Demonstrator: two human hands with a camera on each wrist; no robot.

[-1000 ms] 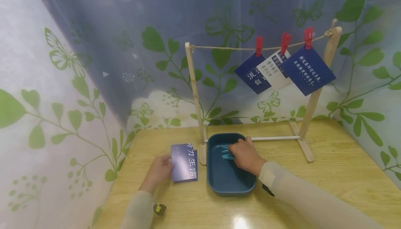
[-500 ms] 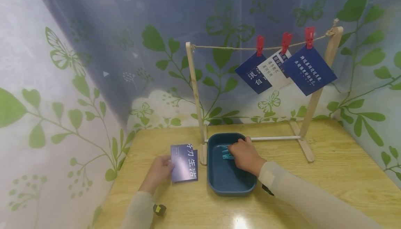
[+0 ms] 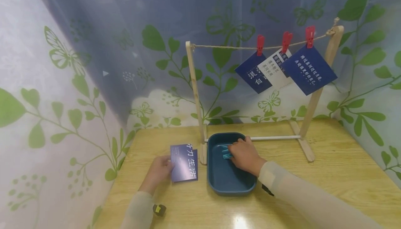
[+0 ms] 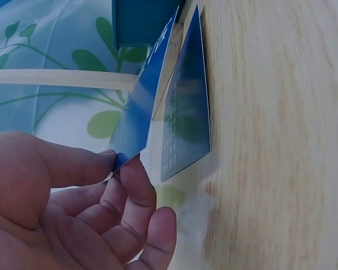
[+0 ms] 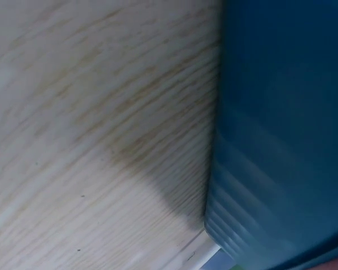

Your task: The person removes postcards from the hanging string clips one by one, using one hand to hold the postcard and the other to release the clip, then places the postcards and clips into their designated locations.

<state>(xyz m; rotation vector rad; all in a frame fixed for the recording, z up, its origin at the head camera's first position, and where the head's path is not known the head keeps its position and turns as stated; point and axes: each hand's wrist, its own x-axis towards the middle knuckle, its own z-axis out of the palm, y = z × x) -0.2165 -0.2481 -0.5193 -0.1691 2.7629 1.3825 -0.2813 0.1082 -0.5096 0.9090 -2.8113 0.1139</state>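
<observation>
Left grip (image 3: pixel 159 171) at edge of card (image 3: pixel 183 163)

the card (image 3: pixel 184 163) pinched in the left fingers (image 4: pixel 136 185) says 力生活 in big white characters, with another above them cut off, and some tiny print closer to those fingers that i can't read. the lower card (image 4: pixel 186 107) just beside them has pale lines, also too small. well above the right fingers (image 3: pixel 234 149), the near blue card (image 3: pixel 252 74) shows 浪 and 自, rest covered. the white card (image 3: pixel 272 71)'s too fuzzy. the far blue card (image 3: pixel 310 70) reads 跨过星河迈过月亮 / 去迎接更好的自己.
</observation>
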